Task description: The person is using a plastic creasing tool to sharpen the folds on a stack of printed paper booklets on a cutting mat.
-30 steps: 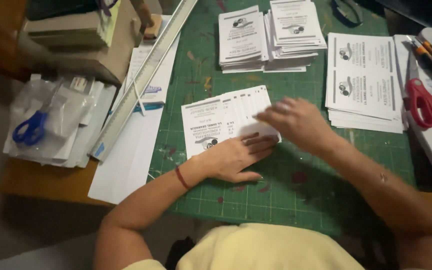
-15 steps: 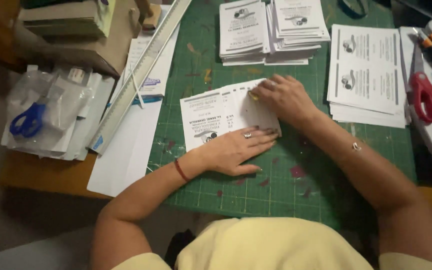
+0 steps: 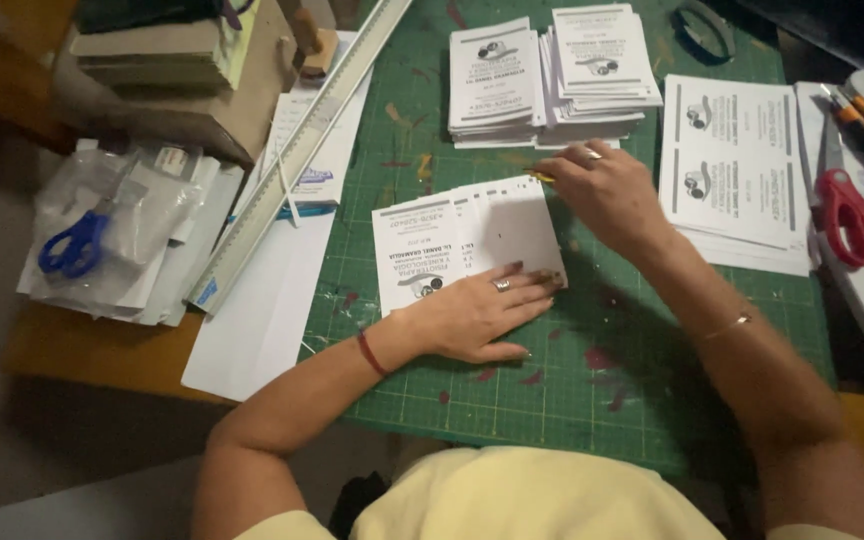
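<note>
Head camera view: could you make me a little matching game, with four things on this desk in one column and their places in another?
1. red scissors
2. blue scissors
3. long ruler
4. folded leaflet

a. under the left hand
b. inside a clear bag at far left
c. slanted along the green mat's left edge
d. at far right

Pairs: 1-d, 2-b, 3-c, 4-a

Red scissors [image 3: 857,215] lie far right; blue scissors [image 3: 72,245] sit bagged at left beside a long metal ruler [image 3: 297,150].

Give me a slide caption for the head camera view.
Left hand presses a printed sheet on a green cutting mat.
</note>
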